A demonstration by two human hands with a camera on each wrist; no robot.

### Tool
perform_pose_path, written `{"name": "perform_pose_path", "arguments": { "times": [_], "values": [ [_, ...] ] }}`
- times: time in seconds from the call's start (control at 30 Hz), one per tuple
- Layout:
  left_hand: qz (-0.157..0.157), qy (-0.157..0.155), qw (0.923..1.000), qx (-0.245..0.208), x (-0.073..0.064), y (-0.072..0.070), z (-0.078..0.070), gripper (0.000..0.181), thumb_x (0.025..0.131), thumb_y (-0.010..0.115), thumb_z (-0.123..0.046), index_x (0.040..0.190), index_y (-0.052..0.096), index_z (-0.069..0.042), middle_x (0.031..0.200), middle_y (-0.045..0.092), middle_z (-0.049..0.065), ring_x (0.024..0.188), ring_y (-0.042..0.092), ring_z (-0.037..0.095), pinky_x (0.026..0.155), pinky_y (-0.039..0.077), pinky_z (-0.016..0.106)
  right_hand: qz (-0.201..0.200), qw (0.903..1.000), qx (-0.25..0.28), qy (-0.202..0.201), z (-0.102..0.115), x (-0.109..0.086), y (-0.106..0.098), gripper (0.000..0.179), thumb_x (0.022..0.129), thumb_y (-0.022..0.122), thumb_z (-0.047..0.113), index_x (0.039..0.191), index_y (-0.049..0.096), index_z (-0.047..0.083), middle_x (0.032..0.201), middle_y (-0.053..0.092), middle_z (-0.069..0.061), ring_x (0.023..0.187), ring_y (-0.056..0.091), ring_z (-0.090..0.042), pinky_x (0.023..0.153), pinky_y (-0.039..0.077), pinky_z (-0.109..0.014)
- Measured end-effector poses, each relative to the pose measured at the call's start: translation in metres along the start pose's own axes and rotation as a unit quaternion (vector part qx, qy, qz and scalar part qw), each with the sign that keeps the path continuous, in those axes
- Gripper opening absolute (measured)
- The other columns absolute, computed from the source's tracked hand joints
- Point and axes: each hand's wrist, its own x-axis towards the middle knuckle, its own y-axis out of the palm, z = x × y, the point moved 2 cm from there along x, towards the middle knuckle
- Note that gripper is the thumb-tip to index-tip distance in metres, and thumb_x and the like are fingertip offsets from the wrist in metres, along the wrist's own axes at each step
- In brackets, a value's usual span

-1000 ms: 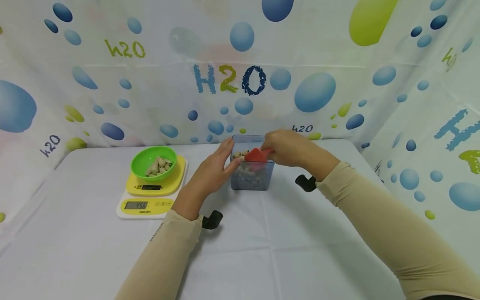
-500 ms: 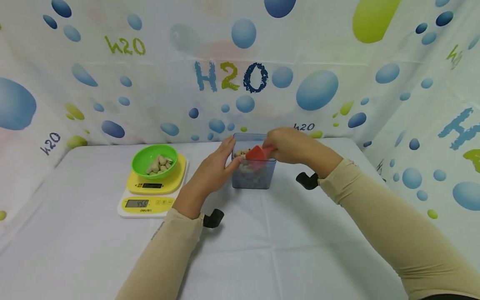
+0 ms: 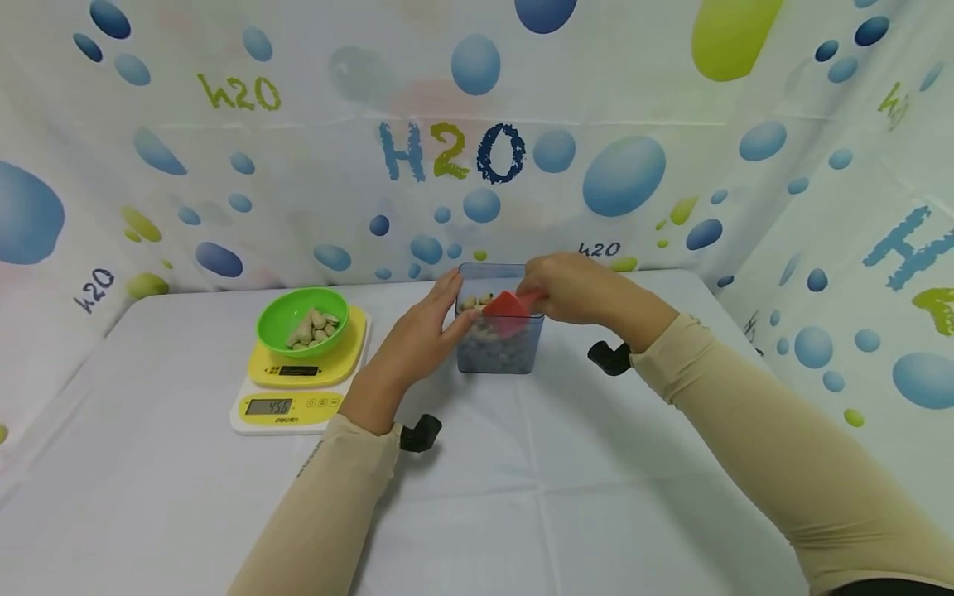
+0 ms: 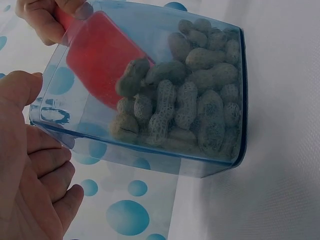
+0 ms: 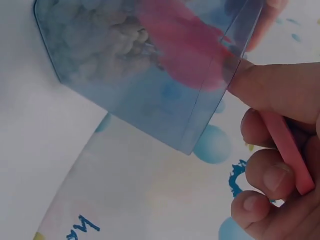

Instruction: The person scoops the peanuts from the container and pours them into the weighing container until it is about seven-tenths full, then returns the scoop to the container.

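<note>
A clear blue plastic box (image 3: 498, 352) with peanuts (image 4: 186, 102) in its lower part stands at the table's middle. My right hand (image 3: 572, 290) grips the handle of a red scoop (image 4: 107, 57), its fingers curled round it in the right wrist view. The scoop's blade is inside the box, with its tip against the peanuts. On the box's left side lies my left hand (image 3: 417, 335), thumb near the front rim and fingers extended along the wall. From the left wrist, those fingers look loosely bent beside the box.
To the left, a yellow and white kitchen scale (image 3: 291, 410) carries a green bowl (image 3: 270, 319) holding several peanuts. Its display appears to read 456. A patterned cloth (image 3: 298, 190) hangs right behind the white table (image 3: 596, 513).
The head view shifts slightly. Both hands, the scoop and the box keep nearly the same places, and the scale's reading looks the same.
</note>
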Motion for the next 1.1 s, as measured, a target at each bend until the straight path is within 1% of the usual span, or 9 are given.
{"name": "perform_pose_path", "arguments": {
  "times": [0.17,0.3,0.43,0.57,0.7,0.8,0.97,1.1],
  "values": [
    [0.004,0.002,1.0,0.0,0.001,0.001,0.0,0.074,0.1,0.039,-0.06,0.159,0.011,-0.026,0.166,0.007,-0.01,0.153,0.013,0.017,0.121,0.023,0.047,0.013,0.9996,0.024,0.009,-0.007,0.0,0.0,0.021,0.09,0.071,0.011,0.11,0.076,0.008,0.095,0.068,-0.004,0.09,0.063,-0.022,0.085,0.056,-0.037],
    [0.001,0.01,0.9999,-0.001,0.001,0.001,0.0,0.074,0.1,0.039,-0.059,0.16,0.012,-0.024,0.166,0.009,-0.008,0.153,0.013,0.017,0.121,0.023,0.048,-0.005,0.9991,0.042,0.012,-0.012,0.001,0.005,0.022,0.091,0.071,0.013,0.111,0.075,0.005,0.099,0.07,-0.008,0.091,0.063,-0.024,0.083,0.055,-0.04],
    [-0.004,0.015,0.9999,-0.002,0.001,-0.001,-0.001,0.073,0.101,0.039,-0.056,0.159,0.014,-0.021,0.166,0.009,-0.008,0.153,0.013,0.017,0.121,0.022,0.047,-0.02,0.9988,0.045,0.01,-0.008,0.005,0.01,0.02,0.092,0.068,0.014,0.108,0.075,0.003,0.098,0.07,-0.009,0.085,0.059,-0.025,0.079,0.053,-0.039],
    [0.0,0.007,1.0,-0.004,0.001,-0.001,0.001,0.071,0.102,0.041,-0.053,0.16,0.013,-0.022,0.166,0.007,-0.008,0.153,0.012,0.017,0.122,0.021,0.047,0.001,0.9984,0.049,0.026,-0.007,0.008,0.011,0.022,0.092,0.067,0.015,0.111,0.075,0.004,0.103,0.071,-0.01,0.089,0.061,-0.025,0.082,0.054,-0.04],
    [0.004,0.004,1.0,-0.002,0.002,-0.001,0.001,0.071,0.102,0.041,-0.053,0.16,0.011,-0.023,0.166,0.007,-0.008,0.153,0.011,0.017,0.122,0.021,0.048,0.033,0.9949,0.075,0.058,-0.011,0.009,0.008,0.029,0.094,0.067,0.02,0.118,0.072,0.005,0.113,0.071,-0.01,0.1,0.063,-0.025,0.089,0.055,-0.043],
    [0.006,0.006,1.0,-0.003,0.002,-0.001,0.001,0.072,0.102,0.04,-0.054,0.16,0.01,-0.024,0.166,0.007,-0.007,0.153,0.011,0.018,0.122,0.021,0.048,0.038,0.9919,0.097,0.073,-0.013,0.009,0.005,0.033,0.094,0.067,0.023,0.121,0.07,0.004,0.117,0.07,-0.011,0.104,0.062,-0.025,0.091,0.054,-0.044],
    [0.004,-0.001,1.0,-0.004,0.003,-0.001,0.0,0.073,0.101,0.041,-0.056,0.16,0.01,-0.025,0.166,0.007,-0.007,0.153,0.013,0.019,0.121,0.022,0.049,0.017,0.988,0.128,0.084,-0.015,0.011,0.007,0.034,0.096,0.065,0.026,0.122,0.07,0.005,0.115,0.071,-0.011,0.099,0.063,-0.024,0.088,0.055,-0.042],
    [0.004,-0.007,1.0,-0.003,0.003,0.0,0.001,0.073,0.101,0.041,-0.055,0.16,0.01,-0.025,0.166,0.008,-0.007,0.153,0.015,0.02,0.12,0.024,0.049,-0.004,0.9862,0.139,0.09,-0.015,0.013,0.011,0.032,0.097,0.063,0.025,0.121,0.07,0.005,0.113,0.071,-0.01,0.097,0.063,-0.024,0.085,0.056,-0.04]
  ]
}}
